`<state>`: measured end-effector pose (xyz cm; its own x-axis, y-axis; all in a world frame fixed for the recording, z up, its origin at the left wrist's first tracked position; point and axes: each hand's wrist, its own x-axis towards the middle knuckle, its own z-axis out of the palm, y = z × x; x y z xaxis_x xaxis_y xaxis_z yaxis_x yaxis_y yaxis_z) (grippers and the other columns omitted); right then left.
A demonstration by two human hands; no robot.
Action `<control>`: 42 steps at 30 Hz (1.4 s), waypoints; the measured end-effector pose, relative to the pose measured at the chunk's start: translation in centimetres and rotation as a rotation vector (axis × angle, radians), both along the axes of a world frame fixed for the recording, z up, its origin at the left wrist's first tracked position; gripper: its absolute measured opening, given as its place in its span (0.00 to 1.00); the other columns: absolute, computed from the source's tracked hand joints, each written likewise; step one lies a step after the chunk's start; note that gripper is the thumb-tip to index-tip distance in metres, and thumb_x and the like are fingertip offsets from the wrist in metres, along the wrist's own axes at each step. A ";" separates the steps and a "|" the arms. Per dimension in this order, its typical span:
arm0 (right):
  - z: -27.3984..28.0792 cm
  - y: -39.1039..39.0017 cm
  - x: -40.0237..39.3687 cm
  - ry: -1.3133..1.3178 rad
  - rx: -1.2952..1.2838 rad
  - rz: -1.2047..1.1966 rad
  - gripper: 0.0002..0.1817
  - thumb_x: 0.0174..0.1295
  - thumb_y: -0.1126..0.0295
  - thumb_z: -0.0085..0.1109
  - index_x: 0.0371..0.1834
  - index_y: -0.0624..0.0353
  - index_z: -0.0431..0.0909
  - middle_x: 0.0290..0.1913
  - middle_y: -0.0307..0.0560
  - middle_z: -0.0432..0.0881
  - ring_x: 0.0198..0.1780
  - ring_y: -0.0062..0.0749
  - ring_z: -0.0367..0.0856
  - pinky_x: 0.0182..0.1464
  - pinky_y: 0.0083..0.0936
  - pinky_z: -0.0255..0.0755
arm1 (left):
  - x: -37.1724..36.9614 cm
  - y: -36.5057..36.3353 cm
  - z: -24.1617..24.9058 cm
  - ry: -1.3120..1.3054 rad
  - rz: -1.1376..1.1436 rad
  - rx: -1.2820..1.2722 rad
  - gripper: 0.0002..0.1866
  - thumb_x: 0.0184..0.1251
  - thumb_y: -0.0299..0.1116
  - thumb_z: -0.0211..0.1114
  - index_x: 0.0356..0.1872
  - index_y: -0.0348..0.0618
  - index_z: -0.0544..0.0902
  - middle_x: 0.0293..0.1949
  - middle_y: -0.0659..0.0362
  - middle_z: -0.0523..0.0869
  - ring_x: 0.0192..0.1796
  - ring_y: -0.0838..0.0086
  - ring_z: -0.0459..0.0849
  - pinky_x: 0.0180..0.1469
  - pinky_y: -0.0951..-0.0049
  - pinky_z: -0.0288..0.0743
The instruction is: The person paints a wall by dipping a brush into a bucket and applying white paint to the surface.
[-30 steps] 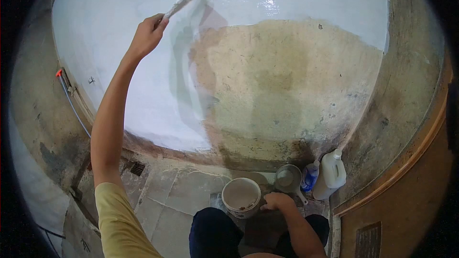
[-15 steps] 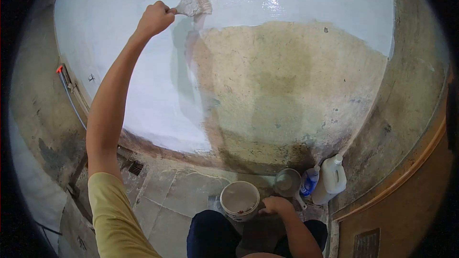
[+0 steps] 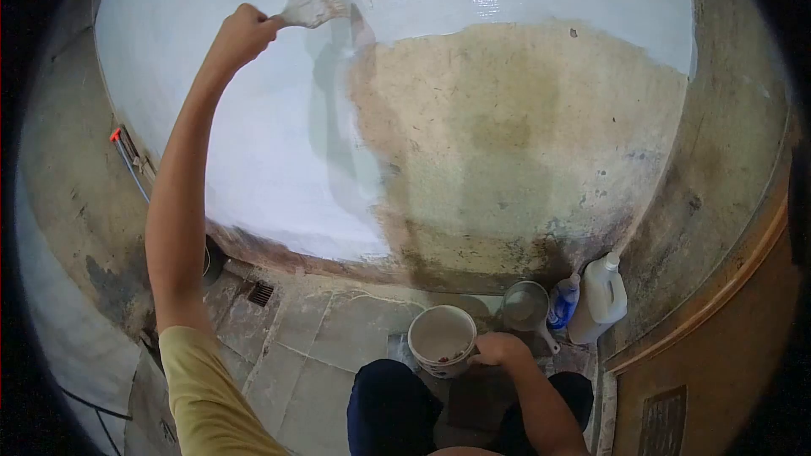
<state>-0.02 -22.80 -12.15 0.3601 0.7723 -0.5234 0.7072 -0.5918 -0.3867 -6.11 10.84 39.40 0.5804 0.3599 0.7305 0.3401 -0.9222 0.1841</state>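
My left hand (image 3: 245,36) is closed round the handle of a wide paint brush (image 3: 314,3), whose bristles are at the upper part of the wall. White paint (image 3: 262,135) covers the top and left of that wall, while a beige stained patch (image 3: 473,135) shows at the centre and right. Low in the view, my right hand (image 3: 497,349) is closed at the right rim of a whitish bucket (image 3: 443,312). Pale paint lies inside the bucket, with small reddish specks near its rim.
Right of the bucket stand a pan with a handle (image 3: 525,306), a blue bottle (image 3: 563,302) and a white jug (image 3: 600,300). A floor drain (image 3: 261,293) lies at the left. An orange-topped tool (image 3: 117,135) leans at the left wall. My knees flank the bucket's near side.
My left hand and the brush have moved left along the wall. My right hand has come against the bucket's rim. The whole view has shifted slightly.
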 end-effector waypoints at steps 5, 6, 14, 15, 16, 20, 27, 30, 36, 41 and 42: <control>3.0 -1.2 -1.0 -0.107 -0.036 -0.060 0.23 0.56 0.53 0.63 0.51 0.55 0.80 0.52 0.53 0.81 0.52 0.49 0.80 0.54 0.42 0.73 | -0.4 1.2 -1.5 -0.111 0.022 0.177 0.19 0.62 0.42 0.58 0.27 0.31 0.83 0.24 0.42 0.83 0.29 0.49 0.83 0.35 0.58 0.74; 3.0 -1.2 -1.2 -0.105 -0.037 -0.063 0.23 0.56 0.53 0.63 0.51 0.55 0.80 0.52 0.53 0.81 0.52 0.49 0.80 0.54 0.42 0.73 | 0.1 1.1 -1.8 -0.131 0.037 0.209 0.18 0.64 0.41 0.57 0.30 0.33 0.83 0.26 0.41 0.83 0.31 0.47 0.83 0.36 0.57 0.75; 1.5 -1.1 -0.2 -0.048 -0.013 -0.036 0.25 0.58 0.53 0.61 0.53 0.58 0.77 0.51 0.57 0.81 0.53 0.51 0.79 0.55 0.43 0.72 | 5.8 -6.3 -4.2 -0.352 -0.098 0.566 0.10 0.67 0.38 0.56 0.38 0.44 0.82 0.34 0.47 0.82 0.40 0.51 0.81 0.39 0.54 0.75; 1.5 -1.0 -0.1 -0.052 -0.013 -0.039 0.25 0.58 0.53 0.61 0.53 0.58 0.77 0.51 0.57 0.81 0.53 0.51 0.79 0.55 0.43 0.72 | 6.5 -6.9 -3.9 -0.391 -0.125 0.705 0.08 0.65 0.36 0.57 0.38 0.45 0.81 0.33 0.50 0.81 0.39 0.54 0.80 0.38 0.56 0.74; 1.6 -0.9 0.0 -0.022 -0.045 -0.039 0.25 0.59 0.53 0.61 0.52 0.60 0.78 0.51 0.57 0.81 0.52 0.51 0.80 0.54 0.43 0.72 | 7.2 -7.3 -3.6 -0.427 -0.152 0.845 0.06 0.64 0.34 0.58 0.37 0.47 0.80 0.32 0.52 0.80 0.38 0.56 0.79 0.37 0.58 0.73; -0.1 -0.7 0.6 -0.036 -0.114 -0.012 0.24 0.61 0.53 0.60 0.48 0.64 0.79 0.49 0.58 0.82 0.51 0.51 0.81 0.53 0.43 0.73 | 9.7 -7.9 -2.5 -0.429 -0.082 0.961 0.08 0.66 0.34 0.58 0.43 0.50 0.79 0.30 0.55 0.80 0.37 0.60 0.79 0.38 0.60 0.73; -2.7 -0.6 2.3 0.002 -0.088 0.058 0.34 0.59 0.43 0.57 0.48 0.69 0.79 0.50 0.63 0.80 0.52 0.53 0.79 0.53 0.43 0.72 | 11.0 -7.5 -2.0 -0.357 -0.051 0.984 0.07 0.62 0.31 0.58 0.40 0.49 0.80 0.32 0.56 0.82 0.38 0.63 0.79 0.38 0.62 0.70; -2.4 -0.8 2.2 -0.012 -0.034 0.031 0.34 0.59 0.43 0.58 0.48 0.68 0.79 0.50 0.63 0.80 0.53 0.54 0.79 0.54 0.42 0.72 | 11.4 -7.1 -2.2 -0.350 -0.045 0.991 0.07 0.62 0.31 0.58 0.39 0.49 0.80 0.33 0.56 0.82 0.39 0.63 0.80 0.39 0.61 0.69; -2.5 -0.5 2.3 -0.030 -0.031 0.025 0.33 0.59 0.43 0.57 0.46 0.68 0.80 0.49 0.61 0.81 0.52 0.53 0.79 0.53 0.43 0.72 | 12.4 -7.0 -2.5 -0.336 -0.066 0.953 0.07 0.62 0.30 0.57 0.39 0.49 0.80 0.34 0.55 0.82 0.40 0.62 0.80 0.40 0.61 0.70; -1.5 -0.1 2.1 -0.013 -0.007 0.073 0.31 0.60 0.45 0.57 0.46 0.67 0.80 0.49 0.60 0.81 0.52 0.53 0.79 0.54 0.43 0.72 | 13.0 -10.3 -2.5 -0.382 -0.178 0.962 0.07 0.65 0.34 0.57 0.41 0.48 0.78 0.34 0.54 0.81 0.40 0.59 0.81 0.39 0.57 0.74; -2.0 0.0 2.2 -0.013 -0.010 0.071 0.31 0.60 0.45 0.57 0.46 0.67 0.80 0.49 0.60 0.81 0.52 0.53 0.79 0.54 0.43 0.72 | 12.3 -12.5 -2.6 -0.261 -0.171 0.754 0.07 0.60 0.27 0.55 0.37 0.38 0.79 0.36 0.48 0.80 0.42 0.56 0.80 0.44 0.56 0.73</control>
<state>2.20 -22.79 -14.16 0.3110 0.7911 -0.5267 0.7527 -0.5434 -0.3716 6.17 -1.62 36.76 0.3604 -0.3605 0.8603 0.2153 -0.8652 -0.4528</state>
